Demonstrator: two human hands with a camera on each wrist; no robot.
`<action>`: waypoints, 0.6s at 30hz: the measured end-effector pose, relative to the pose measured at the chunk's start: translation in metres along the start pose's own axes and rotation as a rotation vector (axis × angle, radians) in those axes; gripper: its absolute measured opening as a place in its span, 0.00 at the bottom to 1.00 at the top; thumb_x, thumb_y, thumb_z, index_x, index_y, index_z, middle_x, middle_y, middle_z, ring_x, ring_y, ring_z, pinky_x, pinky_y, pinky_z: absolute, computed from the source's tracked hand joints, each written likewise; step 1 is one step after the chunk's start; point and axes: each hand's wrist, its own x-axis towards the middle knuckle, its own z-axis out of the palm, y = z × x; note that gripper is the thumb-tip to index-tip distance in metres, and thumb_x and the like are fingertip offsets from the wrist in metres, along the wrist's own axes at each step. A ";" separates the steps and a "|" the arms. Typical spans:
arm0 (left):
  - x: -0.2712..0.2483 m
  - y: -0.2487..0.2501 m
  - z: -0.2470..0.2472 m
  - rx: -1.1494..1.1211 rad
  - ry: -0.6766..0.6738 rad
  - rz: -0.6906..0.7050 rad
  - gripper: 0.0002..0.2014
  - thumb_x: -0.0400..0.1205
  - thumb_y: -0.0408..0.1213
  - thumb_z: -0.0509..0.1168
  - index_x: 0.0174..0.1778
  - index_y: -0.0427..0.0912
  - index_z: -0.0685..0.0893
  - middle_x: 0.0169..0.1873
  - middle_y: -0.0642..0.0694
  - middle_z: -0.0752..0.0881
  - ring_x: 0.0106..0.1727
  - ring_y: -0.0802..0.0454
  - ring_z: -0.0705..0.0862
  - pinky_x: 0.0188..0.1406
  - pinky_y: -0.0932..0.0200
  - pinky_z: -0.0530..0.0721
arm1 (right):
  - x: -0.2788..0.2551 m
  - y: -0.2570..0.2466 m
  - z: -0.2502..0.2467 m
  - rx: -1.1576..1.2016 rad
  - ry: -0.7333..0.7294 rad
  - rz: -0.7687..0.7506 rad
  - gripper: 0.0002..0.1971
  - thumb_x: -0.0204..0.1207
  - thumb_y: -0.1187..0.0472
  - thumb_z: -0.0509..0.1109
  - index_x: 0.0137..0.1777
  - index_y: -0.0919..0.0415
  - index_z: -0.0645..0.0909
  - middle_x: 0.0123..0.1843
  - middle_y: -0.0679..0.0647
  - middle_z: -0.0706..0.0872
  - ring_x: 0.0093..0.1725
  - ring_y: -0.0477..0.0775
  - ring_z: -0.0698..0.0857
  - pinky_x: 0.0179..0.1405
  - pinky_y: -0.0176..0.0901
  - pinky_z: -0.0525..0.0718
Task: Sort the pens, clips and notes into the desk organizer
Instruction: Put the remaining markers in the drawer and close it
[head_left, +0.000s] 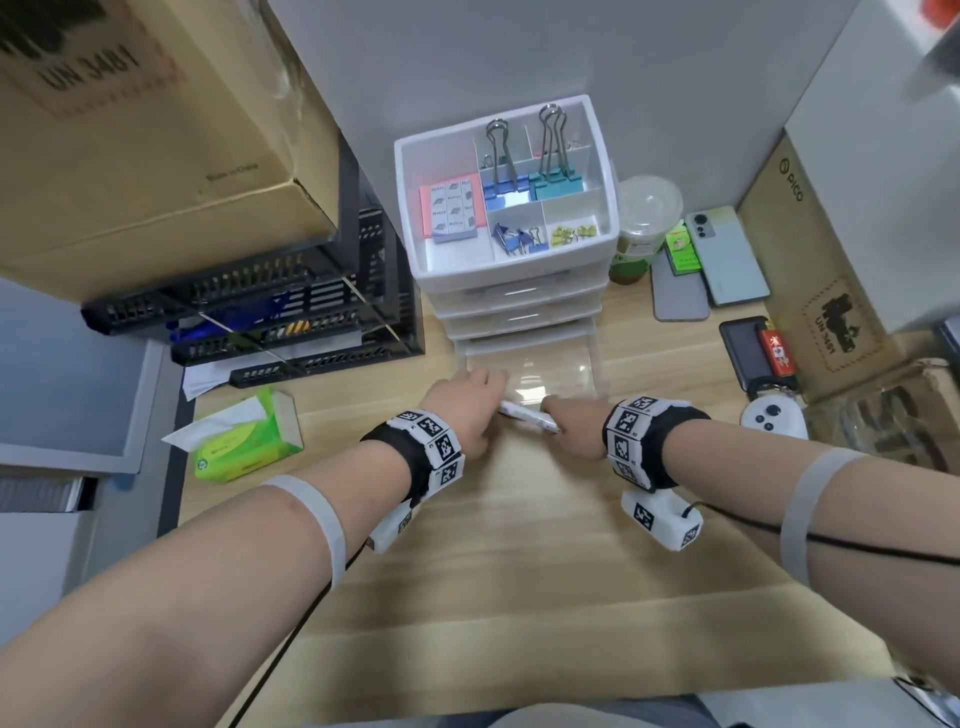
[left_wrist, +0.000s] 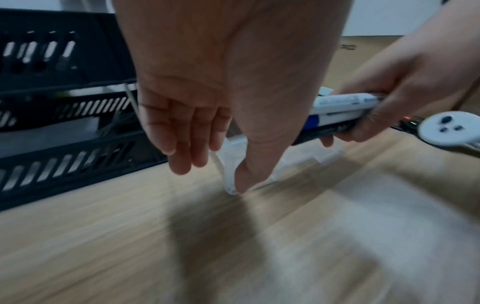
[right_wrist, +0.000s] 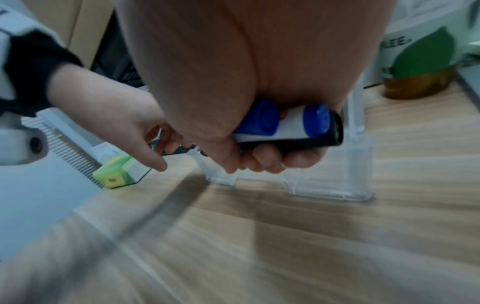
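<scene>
Several marker pens (right_wrist: 288, 127) bunched in right hand (head_left: 574, 423), fingers curled round the bundle, just above the pulled-out clear bottom drawer (head_left: 550, 371) of the white desk organizer (head_left: 511, 270). Left hand (head_left: 467, 405) with fingers straight and relaxed, thumb tip touching the drawer's front left corner. Up top, sticky notes (head_left: 452, 208) and binder clips (head_left: 524, 179) lying in separate compartments.

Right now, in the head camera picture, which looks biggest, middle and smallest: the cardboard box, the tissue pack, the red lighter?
1. Cardboard box, though it sits nearer the camera
2. Tissue pack
3. Red lighter
</scene>
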 end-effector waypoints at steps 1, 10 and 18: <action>0.001 -0.006 -0.002 0.006 -0.029 -0.073 0.32 0.73 0.35 0.76 0.70 0.44 0.68 0.61 0.44 0.76 0.56 0.42 0.81 0.44 0.50 0.79 | 0.003 0.001 -0.007 -0.018 0.013 0.004 0.11 0.85 0.62 0.58 0.65 0.62 0.71 0.47 0.56 0.81 0.40 0.56 0.79 0.37 0.45 0.75; 0.018 -0.056 0.006 -0.184 -0.229 -0.357 0.19 0.75 0.42 0.71 0.56 0.42 0.73 0.38 0.48 0.81 0.35 0.48 0.82 0.27 0.56 0.76 | 0.036 -0.017 -0.032 -0.155 -0.106 -0.094 0.05 0.85 0.60 0.57 0.56 0.58 0.73 0.48 0.55 0.81 0.44 0.57 0.80 0.43 0.45 0.76; 0.043 -0.056 0.013 -0.522 -0.193 -0.389 0.34 0.59 0.55 0.81 0.58 0.49 0.80 0.49 0.50 0.87 0.49 0.50 0.87 0.52 0.50 0.89 | 0.068 -0.007 -0.047 -0.180 0.122 -0.074 0.09 0.79 0.59 0.63 0.58 0.53 0.74 0.45 0.52 0.86 0.40 0.57 0.86 0.45 0.55 0.88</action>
